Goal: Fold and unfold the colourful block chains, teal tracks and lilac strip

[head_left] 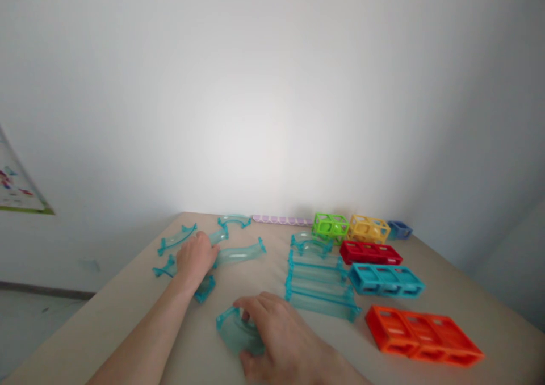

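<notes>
My left hand (196,255) is over the cluster of clear teal track pieces at the table's left, its fingers bent down at a curved piece (218,235); what the fingertips hold is hidden. A wavy teal piece (240,253) lies just right of it, and another teal end (205,288) shows under the wrist. Nearer the front, my right hand (275,337) grips a wide curved teal track piece (239,331) between thumb and fingers, low over the table.
Straight teal tracks (319,283) lie side by side right of centre. Orange (421,335), blue (385,280), red (370,252), yellow (368,229) and green (331,226) block frames line the right. A patterned purple strip (281,220) lies along the wall.
</notes>
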### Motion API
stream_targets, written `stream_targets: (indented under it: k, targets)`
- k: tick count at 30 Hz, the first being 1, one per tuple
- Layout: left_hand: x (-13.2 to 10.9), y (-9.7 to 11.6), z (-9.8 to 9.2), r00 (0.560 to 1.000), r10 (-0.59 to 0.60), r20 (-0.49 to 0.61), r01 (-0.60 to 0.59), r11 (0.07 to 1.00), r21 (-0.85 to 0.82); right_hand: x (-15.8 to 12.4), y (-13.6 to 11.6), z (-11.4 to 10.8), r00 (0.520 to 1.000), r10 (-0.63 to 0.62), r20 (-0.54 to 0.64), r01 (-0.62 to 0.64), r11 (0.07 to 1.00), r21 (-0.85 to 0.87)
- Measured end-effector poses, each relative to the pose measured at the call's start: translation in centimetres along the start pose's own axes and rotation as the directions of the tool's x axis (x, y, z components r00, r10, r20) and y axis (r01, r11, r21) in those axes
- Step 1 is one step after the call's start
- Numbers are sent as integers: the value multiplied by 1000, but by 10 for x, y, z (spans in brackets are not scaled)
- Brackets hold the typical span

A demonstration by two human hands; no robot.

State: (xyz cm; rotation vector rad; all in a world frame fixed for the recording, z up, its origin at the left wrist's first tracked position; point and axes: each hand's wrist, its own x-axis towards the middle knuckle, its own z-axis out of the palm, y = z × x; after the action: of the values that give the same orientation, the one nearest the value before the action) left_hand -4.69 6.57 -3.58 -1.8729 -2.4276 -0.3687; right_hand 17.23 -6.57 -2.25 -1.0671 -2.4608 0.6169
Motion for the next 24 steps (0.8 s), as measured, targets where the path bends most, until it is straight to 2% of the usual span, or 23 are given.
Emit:
stream_targets:
  k: [5,14,24]
  targets:
    - [-3,3,-1,1000,-22,-10,22,1000,17,0,1,3,998,-12,-59,17,996,87]
    - [0,-5,8,1000,5,7,-5,1000,13,0,1,5,990,-11,-138,34,986,166]
    - [-5,-2,9,995,-18,-99,8,995,-99,0,1,8,986,26,-167,4,984,178]
